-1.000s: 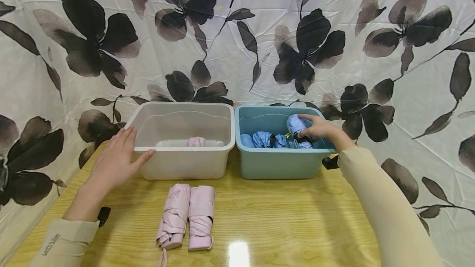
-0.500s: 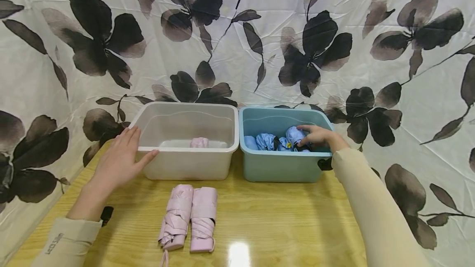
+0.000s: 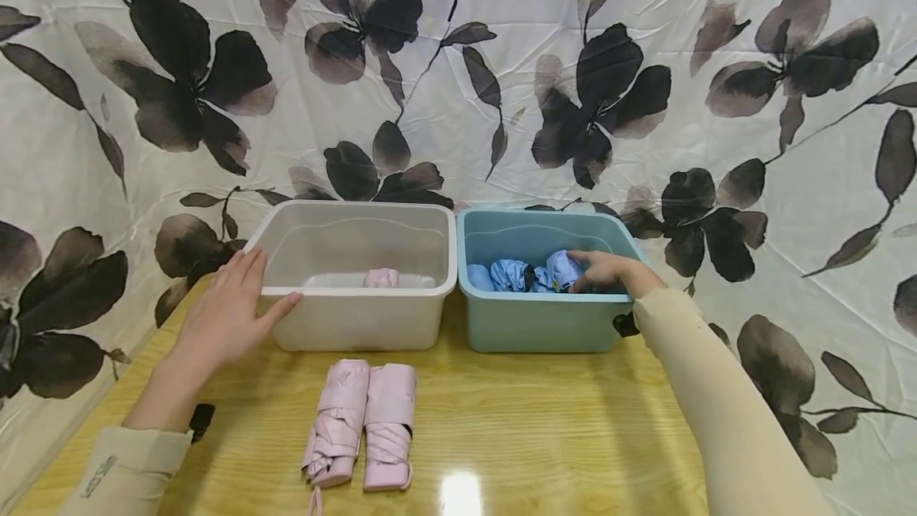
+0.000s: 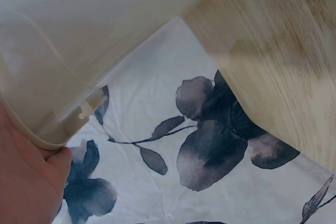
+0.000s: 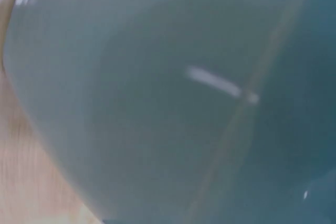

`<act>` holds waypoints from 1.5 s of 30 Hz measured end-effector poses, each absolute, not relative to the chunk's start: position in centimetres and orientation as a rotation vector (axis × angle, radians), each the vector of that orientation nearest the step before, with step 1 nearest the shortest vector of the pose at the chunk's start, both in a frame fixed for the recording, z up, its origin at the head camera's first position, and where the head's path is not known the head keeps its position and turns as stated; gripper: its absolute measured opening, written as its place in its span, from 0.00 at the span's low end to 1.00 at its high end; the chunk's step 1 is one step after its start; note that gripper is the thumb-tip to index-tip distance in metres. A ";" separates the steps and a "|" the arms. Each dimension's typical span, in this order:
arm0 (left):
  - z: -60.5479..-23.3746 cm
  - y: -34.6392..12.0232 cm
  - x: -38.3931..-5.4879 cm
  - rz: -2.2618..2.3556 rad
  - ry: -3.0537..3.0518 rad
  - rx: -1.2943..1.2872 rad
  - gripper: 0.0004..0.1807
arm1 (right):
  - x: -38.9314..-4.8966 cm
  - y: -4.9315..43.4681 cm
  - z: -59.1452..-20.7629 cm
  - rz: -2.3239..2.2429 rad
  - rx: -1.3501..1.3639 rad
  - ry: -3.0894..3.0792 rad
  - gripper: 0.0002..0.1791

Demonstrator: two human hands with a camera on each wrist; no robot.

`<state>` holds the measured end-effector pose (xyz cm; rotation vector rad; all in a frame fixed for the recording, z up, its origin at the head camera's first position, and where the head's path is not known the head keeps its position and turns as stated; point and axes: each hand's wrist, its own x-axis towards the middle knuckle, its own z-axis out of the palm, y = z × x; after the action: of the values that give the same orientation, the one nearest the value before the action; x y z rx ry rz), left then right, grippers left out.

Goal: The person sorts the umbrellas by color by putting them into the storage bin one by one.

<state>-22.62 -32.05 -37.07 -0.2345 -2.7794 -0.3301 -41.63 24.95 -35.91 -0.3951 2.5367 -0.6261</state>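
My right hand [image 3: 607, 271] reaches into the blue-green bin [image 3: 540, 325] and grips a folded blue umbrella [image 3: 562, 267] low inside it. Left of that umbrella lie more blue folded umbrellas [image 3: 507, 275], partly hidden by the front wall. My left hand [image 3: 228, 310] rests on the left front corner of the whitish bin [image 3: 358, 321], fingers extended along the rim and thumb toward the front edge. A rolled pink umbrella [image 3: 382, 278] shows inside that bin. In the right wrist view the bin's wall [image 5: 157, 103] fills the picture, and the hand is hidden.
Two folded pink umbrellas, one on the left [image 3: 338, 420] and one on the right [image 3: 390, 428], lie side by side on the wooden table [image 3: 544, 428] before the whitish bin. The bins stand side by side against a floral curtain [image 3: 458, 102].
My right hand has lowered the blue umbrella deeper into the blue-green bin, beside the others. The left hand stays on the whitish bin's rim.
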 end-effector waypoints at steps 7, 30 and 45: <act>-37.2 -32.0 -22.5 -0.338 -2.770 -0.232 0.53 | -41.2 25.0 -35.8 -0.622 -0.348 2.521 0.53; -37.1 -31.6 -22.5 -0.349 -2.783 -0.245 0.53 | -39.9 25.7 -34.6 -0.572 -0.454 2.517 0.41; -37.1 -32.1 -22.8 -0.362 -2.780 -0.261 0.53 | -34.5 28.1 -33.5 -0.716 -0.575 3.084 0.44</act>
<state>-22.80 -32.13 -37.10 -0.2605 -2.7802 -0.3623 -34.50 28.11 -33.54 -0.5749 3.0844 -0.7156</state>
